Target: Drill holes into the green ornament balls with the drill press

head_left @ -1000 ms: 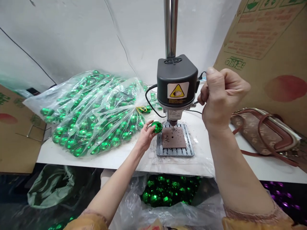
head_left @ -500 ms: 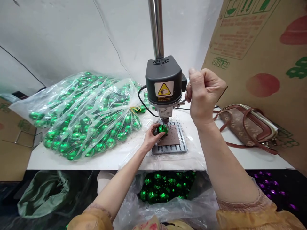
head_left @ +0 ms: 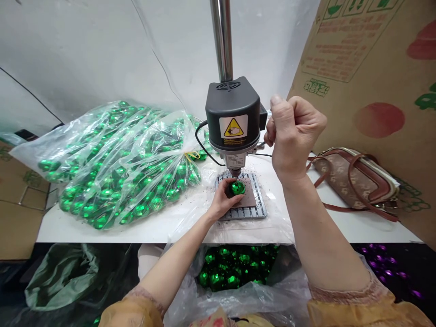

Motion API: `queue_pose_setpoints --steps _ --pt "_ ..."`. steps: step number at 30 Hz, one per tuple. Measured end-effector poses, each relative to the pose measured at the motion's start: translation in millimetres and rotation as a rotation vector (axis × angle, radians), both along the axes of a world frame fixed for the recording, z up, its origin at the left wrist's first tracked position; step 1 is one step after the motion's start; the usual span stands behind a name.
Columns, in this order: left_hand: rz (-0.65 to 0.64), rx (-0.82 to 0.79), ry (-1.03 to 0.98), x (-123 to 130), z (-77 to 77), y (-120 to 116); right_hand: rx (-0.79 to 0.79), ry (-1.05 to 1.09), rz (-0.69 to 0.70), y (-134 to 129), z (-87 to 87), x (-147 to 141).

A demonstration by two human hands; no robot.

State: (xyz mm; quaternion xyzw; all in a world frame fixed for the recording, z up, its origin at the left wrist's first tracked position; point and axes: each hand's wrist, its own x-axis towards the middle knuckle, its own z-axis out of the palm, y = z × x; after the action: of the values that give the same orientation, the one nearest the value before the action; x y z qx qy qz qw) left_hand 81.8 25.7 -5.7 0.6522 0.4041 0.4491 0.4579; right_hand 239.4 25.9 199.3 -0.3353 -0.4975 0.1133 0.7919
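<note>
Between the thumb and fingers of my left hand (head_left: 223, 198) is a shiny green faceted ball (head_left: 238, 187), held over the brown board (head_left: 250, 193) on the slotted grey base plate (head_left: 260, 210). Just above the ball is the chuck (head_left: 235, 172) of a black drill press (head_left: 232, 111) with a yellow warning label. My right hand (head_left: 295, 136) is closed in a raised fist at the right side of the press, around its feed handle; the hand mostly covers the handle. Dark specks are scattered over the plate and board.
A clear bag of green balls (head_left: 129, 168) lies on the white table (head_left: 344, 227) at left. At right are a brown handbag (head_left: 354, 179) and a large carton (head_left: 340, 100). Below the table edge sit more green balls (head_left: 235, 268) in plastic, and purple balls (head_left: 384, 263).
My left hand and the green ball have shifted slightly right and toward me on the board, and the ball is tipped differently. My right hand keeps its grip at the press.
</note>
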Motion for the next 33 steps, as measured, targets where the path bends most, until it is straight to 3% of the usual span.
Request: queue_pose_setpoints --steps 5,16,33 --pt "-0.021 -0.008 0.011 -3 -0.6 1 0.027 -0.001 -0.02 -9 -8.3 -2" --pt "-0.032 -0.039 -0.024 -3 -3.0 0 0.205 0.009 -0.117 -17 -48.9 -8" --pt "-0.046 -0.032 -0.021 -3 -5.5 0 0.369 -0.019 -0.163 -14 -69.3 -4"
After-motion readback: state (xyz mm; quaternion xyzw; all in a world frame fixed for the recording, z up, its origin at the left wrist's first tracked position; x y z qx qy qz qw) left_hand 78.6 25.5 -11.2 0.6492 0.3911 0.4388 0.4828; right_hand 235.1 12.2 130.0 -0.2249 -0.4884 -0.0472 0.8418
